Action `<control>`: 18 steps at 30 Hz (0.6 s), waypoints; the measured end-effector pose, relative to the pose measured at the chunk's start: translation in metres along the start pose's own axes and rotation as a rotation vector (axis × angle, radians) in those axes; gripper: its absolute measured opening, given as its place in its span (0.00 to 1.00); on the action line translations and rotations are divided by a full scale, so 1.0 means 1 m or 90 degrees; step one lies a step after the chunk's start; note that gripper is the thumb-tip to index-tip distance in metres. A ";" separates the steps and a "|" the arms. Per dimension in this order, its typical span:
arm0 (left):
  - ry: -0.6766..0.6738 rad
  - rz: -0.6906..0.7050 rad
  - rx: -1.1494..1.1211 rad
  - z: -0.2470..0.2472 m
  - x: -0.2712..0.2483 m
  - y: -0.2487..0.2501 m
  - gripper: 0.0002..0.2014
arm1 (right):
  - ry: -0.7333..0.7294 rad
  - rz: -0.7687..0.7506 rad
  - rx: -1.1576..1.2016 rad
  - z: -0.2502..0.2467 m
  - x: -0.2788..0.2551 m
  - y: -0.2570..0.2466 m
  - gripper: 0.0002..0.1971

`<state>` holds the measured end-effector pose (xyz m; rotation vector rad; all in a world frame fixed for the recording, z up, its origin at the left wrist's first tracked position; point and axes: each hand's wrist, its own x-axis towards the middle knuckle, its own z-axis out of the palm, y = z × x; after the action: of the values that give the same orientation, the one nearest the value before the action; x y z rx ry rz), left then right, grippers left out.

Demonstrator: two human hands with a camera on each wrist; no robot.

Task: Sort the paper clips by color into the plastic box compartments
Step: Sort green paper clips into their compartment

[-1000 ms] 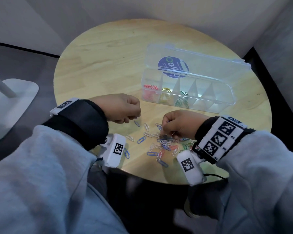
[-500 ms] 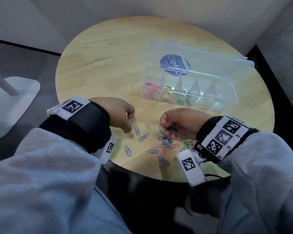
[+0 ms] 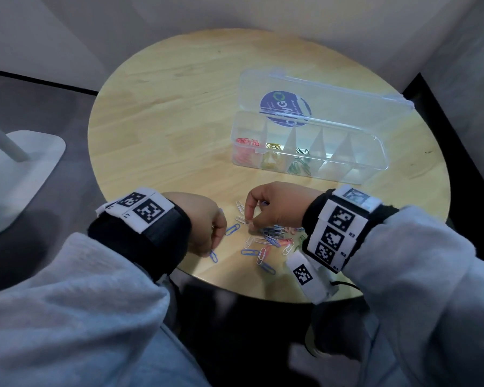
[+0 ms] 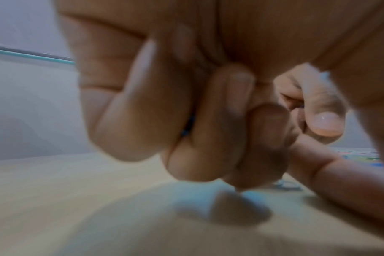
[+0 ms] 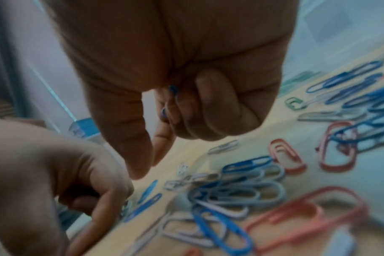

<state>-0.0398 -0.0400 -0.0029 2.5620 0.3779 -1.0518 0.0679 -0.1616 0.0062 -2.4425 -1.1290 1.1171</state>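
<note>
Loose blue, white and red paper clips [image 3: 271, 238] lie in a pile near the table's front edge. My right hand [image 3: 250, 222] hovers over the pile's left side. Its thumb and forefinger point down, close together, just above a white clip [image 3: 241, 219]. In the right wrist view its [image 5: 150, 161] curled fingers hold blue clips [image 5: 172, 97] against the palm. My left hand [image 3: 218, 241] is curled beside two loose blue clips [image 3: 232, 229]. The left wrist view shows blue [image 4: 187, 126] between its curled fingers. The clear box [image 3: 386, 152] stands open behind, with red, yellow and green clips in its three left compartments.
The box lid [image 3: 319, 99] lies flat behind the box and bears a blue round label. The round wooden table [image 3: 165, 121] ends just below my wrists. A white stand base [image 3: 20, 169] sits on the floor at the left.
My left hand has dropped toward the near edge, onto the loose blue clips. My right hand has shifted left to the white clips, thumb and forefinger now pointing down.
</note>
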 end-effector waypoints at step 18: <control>0.172 0.132 -0.809 -0.028 -0.009 -0.042 0.13 | -0.062 -0.063 -0.255 0.014 0.015 -0.025 0.04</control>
<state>-0.0438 0.0084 0.0135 1.5038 0.5796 -0.1905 0.0499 -0.1355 0.0001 -2.6029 -1.6219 1.0750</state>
